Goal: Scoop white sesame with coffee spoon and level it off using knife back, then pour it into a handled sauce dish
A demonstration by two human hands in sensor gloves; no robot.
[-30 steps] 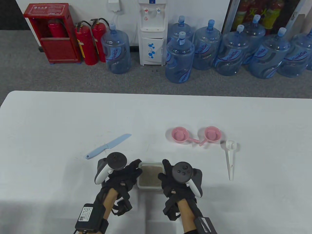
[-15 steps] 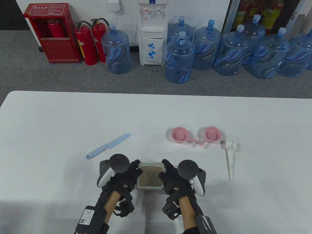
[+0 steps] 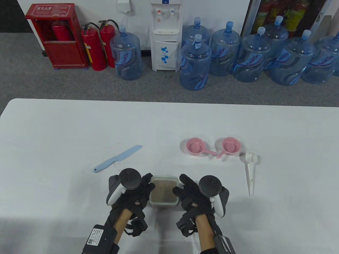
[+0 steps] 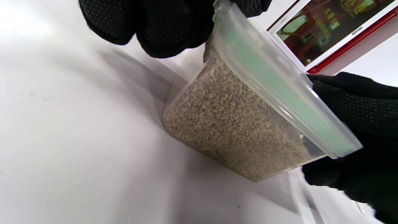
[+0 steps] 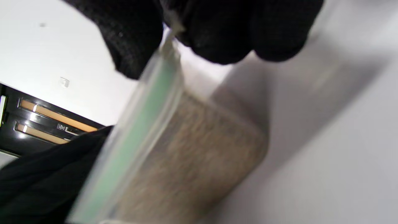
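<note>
White table (image 3: 79, 127) fronts grey carpet (image 3: 79, 82), water jugs (image 3: 125, 53), red extinguishers (image 3: 92, 47).

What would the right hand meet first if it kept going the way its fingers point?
Probably nothing soon: the right hand, gripping the sesame container, points up-left past the pink sauce dishes, over bare table.

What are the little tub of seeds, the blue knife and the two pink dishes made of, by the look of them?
Tub: clear, smooth plastic, since the sesame shows through its wall; the lid's green band looks like a rubbery seal.
Knife: one matte pale blue all over, so probably plastic or ceramic.
Pink dishes: glossy, with soft highlights; plastic or glazed ceramic, hard to tell.
</note>
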